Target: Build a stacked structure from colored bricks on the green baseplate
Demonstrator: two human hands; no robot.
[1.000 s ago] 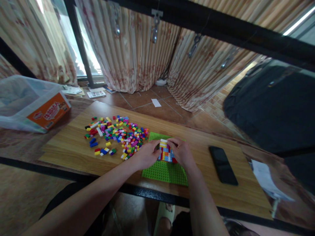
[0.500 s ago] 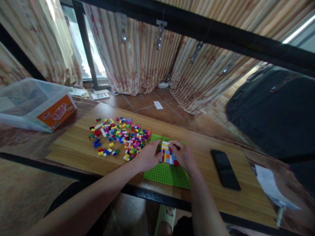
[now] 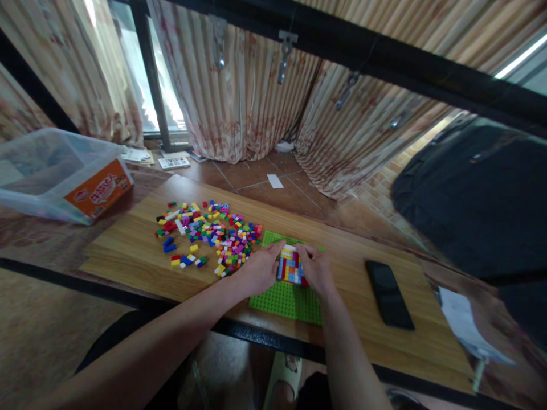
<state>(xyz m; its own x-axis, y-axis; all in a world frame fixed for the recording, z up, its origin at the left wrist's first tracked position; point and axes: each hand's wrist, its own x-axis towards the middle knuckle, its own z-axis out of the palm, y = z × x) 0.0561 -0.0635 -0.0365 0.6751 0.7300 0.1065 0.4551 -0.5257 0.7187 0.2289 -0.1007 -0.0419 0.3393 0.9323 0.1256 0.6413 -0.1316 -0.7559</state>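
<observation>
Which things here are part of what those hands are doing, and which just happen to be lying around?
In use:
- brick build
- green baseplate
- loose bricks

Just lying about:
- black phone
- papers
- floor card

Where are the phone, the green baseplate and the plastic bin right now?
Phone (image 3: 389, 295): head view, middle of its dark upper face.
Green baseplate (image 3: 285, 303): head view, bare studs on its near part, below the hands.
Plastic bin (image 3: 99, 189): head view, orange label on its side.
</observation>
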